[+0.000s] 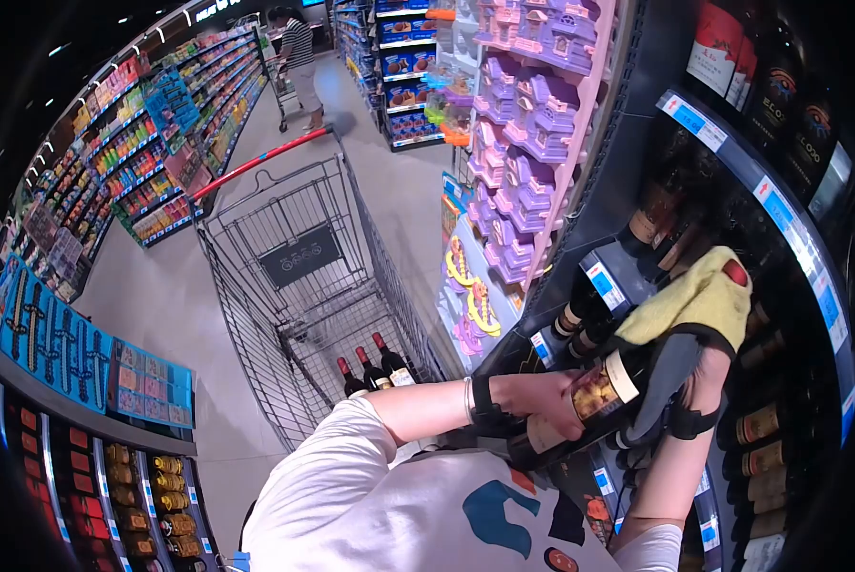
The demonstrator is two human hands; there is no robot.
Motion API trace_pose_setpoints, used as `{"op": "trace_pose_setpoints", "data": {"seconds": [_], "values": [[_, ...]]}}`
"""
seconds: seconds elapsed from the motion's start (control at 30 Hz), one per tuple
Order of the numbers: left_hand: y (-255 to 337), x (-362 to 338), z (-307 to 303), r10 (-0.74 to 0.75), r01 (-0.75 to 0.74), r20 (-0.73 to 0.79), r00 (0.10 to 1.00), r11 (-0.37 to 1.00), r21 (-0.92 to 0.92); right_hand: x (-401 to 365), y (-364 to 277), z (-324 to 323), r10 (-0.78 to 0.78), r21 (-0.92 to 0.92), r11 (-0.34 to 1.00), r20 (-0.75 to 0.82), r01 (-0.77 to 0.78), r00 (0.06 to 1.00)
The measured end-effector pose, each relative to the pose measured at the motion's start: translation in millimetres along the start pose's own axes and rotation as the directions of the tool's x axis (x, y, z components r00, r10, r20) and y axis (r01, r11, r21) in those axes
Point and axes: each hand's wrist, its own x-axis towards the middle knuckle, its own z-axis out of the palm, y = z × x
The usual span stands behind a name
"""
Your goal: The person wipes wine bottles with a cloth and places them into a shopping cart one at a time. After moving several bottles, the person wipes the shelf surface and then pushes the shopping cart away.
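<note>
My left hand (559, 405), reaching across from the left with a dark band at the wrist, is closed around a dark wine bottle (607, 386). The bottle lies tilted in front of my chest, its label showing a picture of golden fruit. My right hand (709, 367) grips a yellow and grey cloth (685, 300), which covers most of the fingers. The grey part of the cloth hangs right beside the bottle's upper end. A small red patch shows at the cloth's far tip.
A metal shopping cart (298, 253) stands ahead to the left, with several wine bottles (393, 362) upright inside. Bottle shelves (761, 191) curve along my right. Purple house-shaped toys (532, 124) hang ahead. Low shelves (93, 486) stand at left. Farther off, a person (298, 62) is beside another cart.
</note>
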Motion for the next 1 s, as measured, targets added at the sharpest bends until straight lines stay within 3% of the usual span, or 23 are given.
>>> {"op": "trace_pose_setpoints", "data": {"seconds": [0.03, 0.13, 0.33, 0.37, 0.43, 0.53, 0.57, 0.73, 0.83, 0.87, 0.93, 1.0], "values": [[0.1, 4.4, 2.7, 0.135, -0.116, -0.106, 0.985, 0.978, 0.171, 1.7, -3.1, -2.5, -0.013, -0.014, 1.000, -0.007, 0.012, 1.000], [-2.4, 6.0, 6.1, 0.245, -0.133, -0.221, 0.944, 0.895, 0.425, 2.6, -5.8, -7.3, -0.034, -0.057, 0.998, -0.032, 0.032, 0.999], [3.4, 10.6, 11.4, 0.479, -0.190, -0.269, 0.836, 0.711, 0.677, -26.3, 16.1, 20.1, 0.045, -0.172, 0.984, -0.004, -0.045, 0.999], [6.8, 12.3, 8.7, 0.471, -0.216, -0.296, 0.831, 0.763, 0.609, -38.0, 25.1, 31.8, 0.087, -0.209, 0.975, 0.023, -0.080, 0.996], [16.3, 22.9, 12.7, 0.674, -0.578, -0.314, 0.669, 0.737, 0.350, -58.9, 44.4, 51.1, 0.167, -0.277, 0.950, 0.074, -0.140, 0.983], [53.7, 8.3, 16.9, 0.595, -0.378, -0.454, 0.664, 0.790, 0.482, -69.0, 67.5, 69.0, 0.210, -0.322, 0.931, 0.090, -0.171, 0.974], [56.9, 8.5, 17.4, 0.685, -0.396, -0.416, 0.599, 0.704, 0.589, -69.6, 72.0, 72.6, 0.208, -0.329, 0.929, 0.079, -0.171, 0.975], [73.0, 3.5, 38.8, 0.822, -0.576, -0.374, 0.428, 0.568, 0.588, -92.4, 82.2, 80.7, 0.168, -0.407, 0.903, 0.040, -0.137, 0.985], [70.3, 13.4, 42.8, 0.744, -0.533, -0.519, 0.421, 0.666, 0.522, -122.5, 73.8, 86.3, 0.229, -0.494, 0.859, 0.132, -0.136, 0.964], [74.4, 12.5, 48.4, 0.818, -0.590, -0.401, 0.412, 0.575, 0.567, -127.9, 68.0, 87.8, 0.256, -0.513, 0.847, 0.169, -0.137, 0.952], [72.3, 18.0, 49.1, 0.797, -0.568, -0.431, 0.423, 0.604, 0.559, -132.1, 54.3, 91.4, 0.300, -0.541, 0.828, 0.206, -0.147, 0.931], [73.2, 19.2, 48.3, 0.785, -0.547, -0.440, 0.436, 0.619, 0.563, -124.0, 42.9, 92.2, 0.287, -0.519, 0.837, 0.146, -0.174, 0.947]]}}
